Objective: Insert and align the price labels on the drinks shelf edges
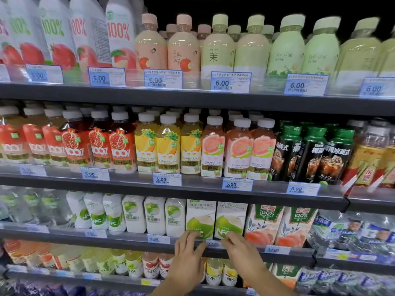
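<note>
Head view, price label (pixel 213 244) between both hands

I take the coconut cartons (pixel 215 221) on the third shelf (pixel 128 237) as my landmark. The price label (pixel 213 244) sits in the shelf edge just below them, between my left hand (pixel 188 251) and my right hand (pixel 241 251), whose fingertips touch that edge. Left of the cartons stand coconut bottles (pixel 132 214); right of them, peach cartons (pixel 280 225). Directly above, on the next shelf up, stand guava bottles (pixel 237 150).
</note>
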Motion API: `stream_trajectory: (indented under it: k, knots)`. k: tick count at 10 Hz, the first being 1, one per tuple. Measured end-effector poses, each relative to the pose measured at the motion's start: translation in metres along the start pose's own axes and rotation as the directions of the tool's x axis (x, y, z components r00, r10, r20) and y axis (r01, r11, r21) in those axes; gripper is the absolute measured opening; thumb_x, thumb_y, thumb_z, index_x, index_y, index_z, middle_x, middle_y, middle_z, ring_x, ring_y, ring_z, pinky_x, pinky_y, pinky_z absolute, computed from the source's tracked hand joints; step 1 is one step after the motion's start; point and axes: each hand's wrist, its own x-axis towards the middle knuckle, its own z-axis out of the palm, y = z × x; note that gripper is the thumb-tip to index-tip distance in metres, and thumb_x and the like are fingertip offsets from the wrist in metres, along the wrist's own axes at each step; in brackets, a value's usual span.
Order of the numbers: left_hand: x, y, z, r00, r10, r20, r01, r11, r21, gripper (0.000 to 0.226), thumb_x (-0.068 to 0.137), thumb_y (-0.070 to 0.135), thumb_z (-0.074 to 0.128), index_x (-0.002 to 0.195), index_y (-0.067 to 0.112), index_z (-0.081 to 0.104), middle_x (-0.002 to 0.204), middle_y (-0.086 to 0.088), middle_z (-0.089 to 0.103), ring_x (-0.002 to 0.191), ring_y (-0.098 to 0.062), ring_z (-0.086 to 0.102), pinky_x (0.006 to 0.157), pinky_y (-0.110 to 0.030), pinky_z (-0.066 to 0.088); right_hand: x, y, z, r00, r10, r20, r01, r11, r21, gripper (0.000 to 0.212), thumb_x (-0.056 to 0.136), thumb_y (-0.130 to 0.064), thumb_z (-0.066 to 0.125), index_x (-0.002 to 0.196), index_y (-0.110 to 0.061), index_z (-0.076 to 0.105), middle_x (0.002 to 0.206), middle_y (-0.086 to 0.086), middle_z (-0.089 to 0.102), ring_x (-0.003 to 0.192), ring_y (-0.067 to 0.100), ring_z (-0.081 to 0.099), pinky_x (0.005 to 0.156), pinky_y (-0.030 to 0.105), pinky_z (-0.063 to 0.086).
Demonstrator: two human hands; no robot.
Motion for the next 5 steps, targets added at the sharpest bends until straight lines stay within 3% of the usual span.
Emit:
stream_trajectory:
  k: [1, 2, 3, 4, 5]
  knots:
    - [0.000, -0.003, 0.000, 0.996, 0.042, 0.083, -0.044, 0.999, 0.020, 0.050, 0.083, 0.021, 0.060, 0.132, 0.027, 0.051, 0.145, -0.003, 0.035, 0.142, -0.030, 0.027, 0.113, -0.053, 0.033, -0.004, -0.006, -0.004, 0.999, 0.022, -0.025, -0.023, 0.999, -0.045, 0.046, 0.054, -0.008, 0.086, 0.096, -0.021, 0.071, 0.093, -0.006, 0.062, 0.085, 0.013, 0.062, 0.063, 0.023, 0.057]
    - [-0.001, -0.010, -0.003, 0.983, 0.134, 0.129, -0.142, 0.988, 0.059, 0.060, 0.079, 0.024, 0.064, 0.137, 0.023, 0.049, 0.142, -0.005, 0.041, 0.135, -0.032, 0.041, 0.109, -0.054, 0.040, -0.009, -0.016, -0.010, 0.999, 0.029, -0.043, -0.033, 0.997, -0.077, 0.038, 0.073, -0.014, 0.076, 0.109, -0.020, 0.067, 0.109, -0.004, 0.063, 0.100, 0.016, 0.061, 0.079, 0.031, 0.056]
    - [-0.008, -0.011, -0.020, 0.982, 0.165, 0.093, -0.170, 0.984, 0.045, 0.064, 0.082, 0.026, 0.056, 0.144, 0.028, 0.041, 0.143, -0.002, 0.043, 0.133, -0.028, 0.039, 0.111, -0.051, 0.036, -0.018, -0.025, -0.018, 0.991, 0.098, -0.088, -0.101, 0.994, -0.032, 0.039, 0.083, -0.019, 0.069, 0.122, -0.022, 0.064, 0.125, -0.003, 0.063, 0.113, 0.018, 0.059, 0.097, 0.036, 0.051]
    - [-0.017, -0.012, -0.042, 0.993, 0.080, 0.091, -0.071, 0.993, -0.099, 0.058, 0.091, 0.025, 0.045, 0.147, 0.031, 0.034, 0.148, 0.002, 0.035, 0.137, -0.023, 0.031, 0.118, -0.046, 0.028, -0.032, -0.038, -0.034, 0.985, 0.147, -0.095, -0.142, 0.988, 0.057, 0.043, 0.092, -0.022, 0.059, 0.134, -0.025, 0.055, 0.140, -0.004, 0.054, 0.129, 0.018, 0.049, 0.113, 0.034, 0.030]
    - [-0.027, -0.005, -0.074, 0.994, 0.002, 0.109, 0.042, 0.917, -0.397, 0.052, 0.100, 0.033, 0.045, 0.150, 0.034, 0.030, 0.154, 0.009, 0.030, 0.133, -0.016, 0.041, 0.115, -0.035, 0.035, -0.044, -0.047, -0.051, 0.978, 0.172, -0.116, -0.154, 0.977, 0.150, 0.040, 0.097, -0.023, 0.050, 0.137, -0.027, 0.052, 0.144, -0.007, 0.049, 0.132, 0.013, 0.045, 0.117, 0.033, 0.028]
